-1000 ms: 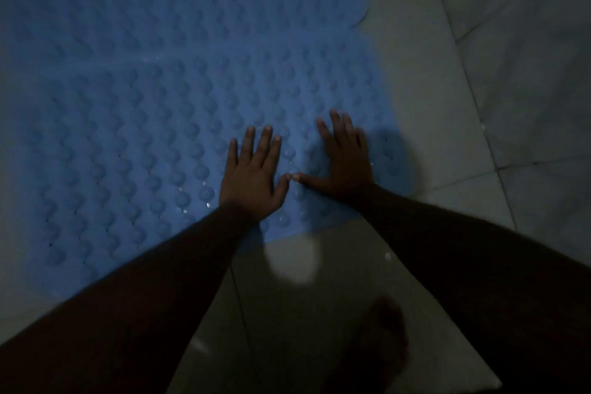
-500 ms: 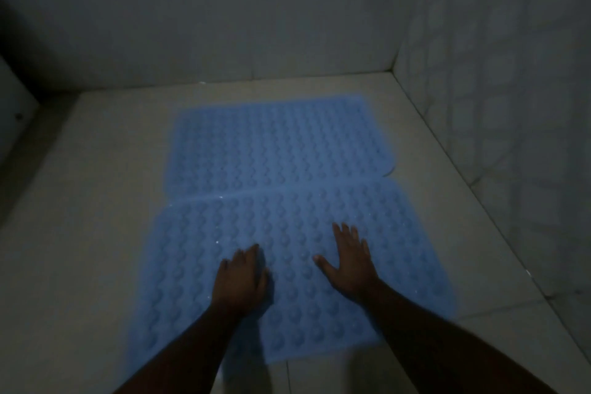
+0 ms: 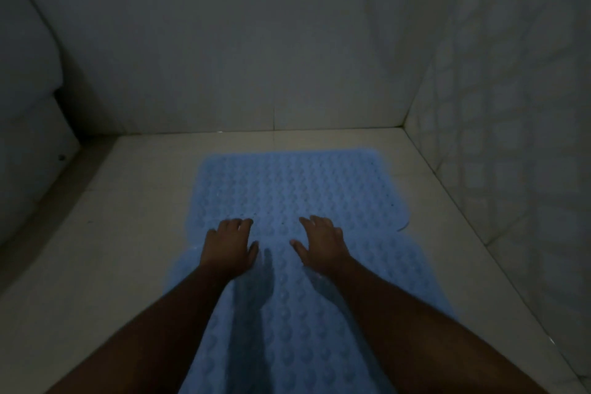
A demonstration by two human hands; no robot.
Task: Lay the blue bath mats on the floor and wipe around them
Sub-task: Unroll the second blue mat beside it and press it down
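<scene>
Two blue bath mats with a bumpy surface lie flat on the pale tiled floor, end to end. The far mat (image 3: pixel 294 182) reaches toward the back wall. The near mat (image 3: pixel 297 329) runs down to the bottom of the view, between my forearms. My left hand (image 3: pixel 230 246) is over the seam between the mats, fingers curled downward, holding nothing. Near the same seam, my right hand (image 3: pixel 323 243) has its fingers spread and is empty. Whether either palm presses on the mat I cannot tell in the dim light.
The back wall (image 3: pixel 256 57) and a tiled right wall (image 3: pixel 495 137) close in the corner. A white fixture (image 3: pixel 28 105) stands at the left, with a dark gap at its base. Bare floor tiles (image 3: pixel 128 217) lie left of the mats.
The view has lifted from close over the near mat to take in both mats and the walls. My hands have shifted forward to the seam, and the left fingers have curled.
</scene>
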